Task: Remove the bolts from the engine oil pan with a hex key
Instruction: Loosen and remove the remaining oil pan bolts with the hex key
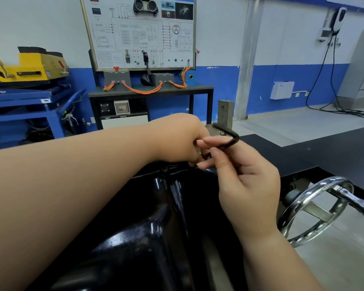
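The glossy black engine oil pan (156, 223) fills the lower middle of the head view, its far rim under my hands. A black L-shaped hex key (229, 137) is held above that rim, bend pointing right. My left hand (177, 139) reaches in from the left and is closed over the key's lower end. My right hand (244, 181) comes up from below and pinches the key's long arm between thumb and fingers. The key's tip and any bolt under it are hidden by my fingers.
A chrome handwheel (315, 208) with a handle sticks out at the right of the engine stand. A grey metal post (225, 114) rises just behind my hands. A black tabletop (324, 152) lies to the right. A training board on a bench (149, 89) and a blue lift cart (29, 101) stand against the wall.
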`<state>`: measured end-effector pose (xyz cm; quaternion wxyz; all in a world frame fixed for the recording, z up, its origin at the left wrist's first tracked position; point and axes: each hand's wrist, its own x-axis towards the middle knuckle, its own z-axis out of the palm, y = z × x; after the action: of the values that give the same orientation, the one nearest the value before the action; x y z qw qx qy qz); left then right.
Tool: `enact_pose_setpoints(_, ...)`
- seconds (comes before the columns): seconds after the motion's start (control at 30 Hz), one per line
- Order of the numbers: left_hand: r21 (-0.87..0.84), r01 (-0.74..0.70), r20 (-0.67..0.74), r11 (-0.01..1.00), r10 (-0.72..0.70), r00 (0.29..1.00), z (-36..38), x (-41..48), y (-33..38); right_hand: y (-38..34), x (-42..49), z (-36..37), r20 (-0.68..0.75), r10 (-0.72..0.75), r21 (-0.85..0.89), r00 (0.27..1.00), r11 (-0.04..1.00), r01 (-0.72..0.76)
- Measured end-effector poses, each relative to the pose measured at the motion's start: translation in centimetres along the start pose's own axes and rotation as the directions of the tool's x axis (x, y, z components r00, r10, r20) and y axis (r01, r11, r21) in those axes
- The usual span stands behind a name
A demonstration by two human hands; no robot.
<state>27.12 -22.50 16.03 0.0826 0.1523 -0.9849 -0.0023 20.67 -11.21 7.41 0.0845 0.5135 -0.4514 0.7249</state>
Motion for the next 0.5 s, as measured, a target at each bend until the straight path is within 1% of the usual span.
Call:
enact_pose_setpoints(0.13, -0.042, 0.009, -0.001, 0.999, -0.009, 1.000, -0.19, -0.31, 0.14, -0.12, 0.21, 0.02, -0.044, 0.050, 0.030, 0.998, 0.998, -0.049)
enact_pose_setpoints(0.2, -0.077, -0.004, -0.014, 0.997, 0.003, 1.000, -0.27, -0.43, 0.20, -0.15, 0.33, 0.12, -0.072, 0.068, 0.008, 0.995, 0.998, -0.067)
enact_pose_setpoints(0.23, -0.084, -0.010, -0.011, 0.996, 0.010, 1.000, -0.29, -0.48, 0.27, -0.11, 0.37, 0.14, -0.077, 0.053, -0.020, 0.996, 0.998, -0.055)
enact_pose_setpoints(0.33, -0.100, -0.026, 0.008, 0.995, 0.027, 1.000, -0.39, -0.56, 0.47, -0.11, 0.37, 0.20, -0.084, 0.012, -0.080, 0.996, 0.997, -0.019)
enact_pose_setpoints(0.43, -0.102, -0.030, 0.031, 0.994, 0.033, 0.999, -0.51, -0.49, 0.44, -0.02, 0.45, 0.10, -0.092, 0.030, -0.096, 0.995, 0.995, -0.039)
enact_pose_setpoints(0.5, -0.097, -0.021, 0.027, 0.995, 0.023, 0.999, -0.46, -0.40, 0.37, -0.10, 0.39, -0.06, -0.060, 0.053, -0.067, 0.997, 0.996, -0.057)
